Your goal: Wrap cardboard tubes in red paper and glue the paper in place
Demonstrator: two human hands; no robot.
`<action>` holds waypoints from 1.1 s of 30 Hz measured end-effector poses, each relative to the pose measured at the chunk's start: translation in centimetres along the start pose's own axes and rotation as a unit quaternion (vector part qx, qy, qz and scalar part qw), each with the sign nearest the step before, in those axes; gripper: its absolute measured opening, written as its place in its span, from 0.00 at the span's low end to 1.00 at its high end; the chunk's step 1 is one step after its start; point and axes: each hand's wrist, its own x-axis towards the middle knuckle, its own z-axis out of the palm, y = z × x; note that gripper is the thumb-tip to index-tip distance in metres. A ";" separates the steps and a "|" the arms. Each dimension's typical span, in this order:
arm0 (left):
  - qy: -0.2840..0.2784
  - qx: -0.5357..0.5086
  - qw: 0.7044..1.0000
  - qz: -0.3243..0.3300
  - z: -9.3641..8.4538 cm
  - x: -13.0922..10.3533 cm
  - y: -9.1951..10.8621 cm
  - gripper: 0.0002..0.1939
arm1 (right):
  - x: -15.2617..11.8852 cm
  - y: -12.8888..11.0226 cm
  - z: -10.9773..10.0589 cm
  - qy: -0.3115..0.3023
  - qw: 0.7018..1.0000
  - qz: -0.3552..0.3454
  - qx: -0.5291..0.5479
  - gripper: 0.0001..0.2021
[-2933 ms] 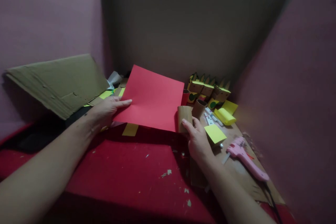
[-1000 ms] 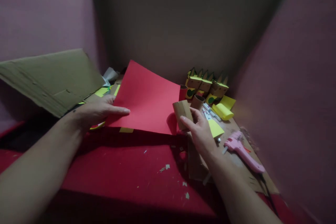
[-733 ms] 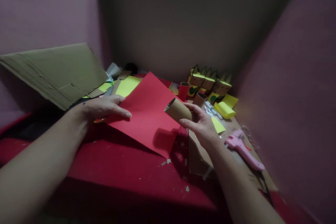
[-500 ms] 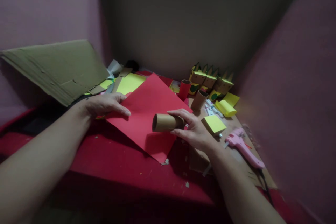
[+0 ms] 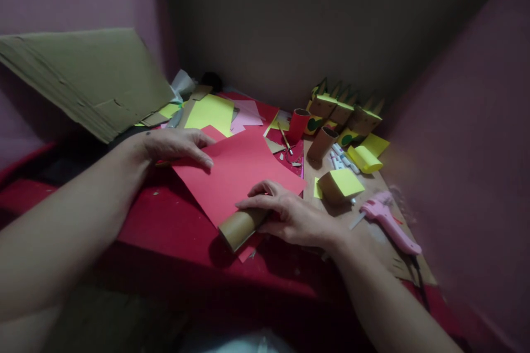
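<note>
A sheet of red paper (image 5: 236,168) lies at the middle of the red-covered table (image 5: 165,226). My left hand (image 5: 182,146) grips its left edge, thumb on top and the other fingers partly hidden. A brown cardboard tube (image 5: 240,227) rests over the sheet's near edge, its open end toward the lower left. My right hand (image 5: 285,212) holds this tube at its right end, with fingers above and thumb below.
A pink glue gun (image 5: 389,220), a yellow-topped box (image 5: 342,185) and markers (image 5: 342,159) are at right. Behind stand a red tube (image 5: 298,126), a brown tube (image 5: 322,145) and decorated boxes (image 5: 339,110). A large cardboard piece (image 5: 91,80) leans at left.
My right hand has brought the tube down and toward me, onto the red sheet's near edge. The sheet now lies lower and flatter. The view has shifted slightly.
</note>
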 end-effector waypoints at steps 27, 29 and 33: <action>0.075 0.370 0.913 0.152 12.9 -5.9 -0.3 0.31 | -1.8 2.3 -1.4 0.140 0.986 0.046 0.073 0.21; 0.079 0.382 0.908 0.152 13.3 -6.0 -0.4 0.32 | -2.0 2.9 -1.3 0.178 0.974 0.097 0.103 0.17; 0.116 0.422 0.888 0.142 14.2 -6.3 -1.2 0.33 | -2.1 3.5 -1.0 0.222 0.961 0.136 0.092 0.18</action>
